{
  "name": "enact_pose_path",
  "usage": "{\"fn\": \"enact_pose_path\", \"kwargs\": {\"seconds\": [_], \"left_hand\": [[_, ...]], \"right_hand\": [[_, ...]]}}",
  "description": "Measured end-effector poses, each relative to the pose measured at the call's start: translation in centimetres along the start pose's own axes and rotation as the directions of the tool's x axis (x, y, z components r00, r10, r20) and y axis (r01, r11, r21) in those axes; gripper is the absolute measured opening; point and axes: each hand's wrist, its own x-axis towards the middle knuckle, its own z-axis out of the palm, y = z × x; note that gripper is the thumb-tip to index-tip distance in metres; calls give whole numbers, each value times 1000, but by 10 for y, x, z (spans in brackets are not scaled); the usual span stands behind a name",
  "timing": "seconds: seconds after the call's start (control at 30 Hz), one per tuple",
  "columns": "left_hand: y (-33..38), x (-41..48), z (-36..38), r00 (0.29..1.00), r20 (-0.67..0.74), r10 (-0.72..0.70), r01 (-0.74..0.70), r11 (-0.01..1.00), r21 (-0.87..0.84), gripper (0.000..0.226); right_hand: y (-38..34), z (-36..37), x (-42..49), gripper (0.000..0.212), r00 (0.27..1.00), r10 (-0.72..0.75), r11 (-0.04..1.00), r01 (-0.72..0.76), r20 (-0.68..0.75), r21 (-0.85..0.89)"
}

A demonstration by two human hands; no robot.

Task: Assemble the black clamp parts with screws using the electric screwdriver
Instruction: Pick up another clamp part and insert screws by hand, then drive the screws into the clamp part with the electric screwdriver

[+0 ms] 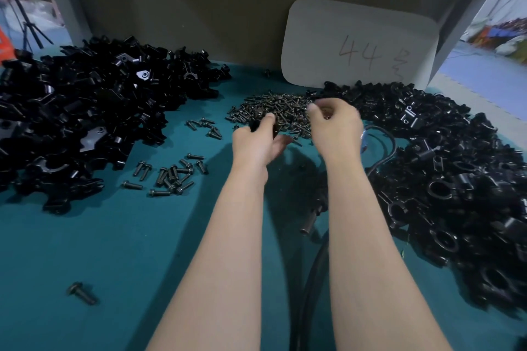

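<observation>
One card [359,43] reads "44"; left hand [253,144] grips clamp part [276,130]; right hand [335,122] blurred, grasp unclear.

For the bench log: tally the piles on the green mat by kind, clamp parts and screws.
Black clamp-part piles: 2, the left pile and the right pile
Big screw heap: 1
Small screw scatters: 2, the near scatter and the far scatter
Total: 5
</observation>
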Motion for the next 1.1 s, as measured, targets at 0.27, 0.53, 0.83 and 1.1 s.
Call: {"fn": "enact_pose_path", "kwargs": {"seconds": [0.27, 0.53, 0.83, 1.1], "left_hand": [[3, 2, -6, 979, 123, -160, 187, 949, -253, 19], [2, 4, -8, 974, 137, -181, 214, 935, -284, 17], [2, 6, -8, 980, 97, -174, 195, 936, -295, 14], [6, 10, -19, 995, -83, -50, 27, 967, -254, 41]], "right_hand": [[25, -12, 4, 86, 890, 414, 840, -294, 189, -456], [26, -14, 8, 46, 866, 446, 829, -304, 225, -470], [22, -33, 14, 27, 945, 247, 959, -271, 215, 86], [7, -34, 13, 33, 956, 176, 498, -291, 234, 817]]}}
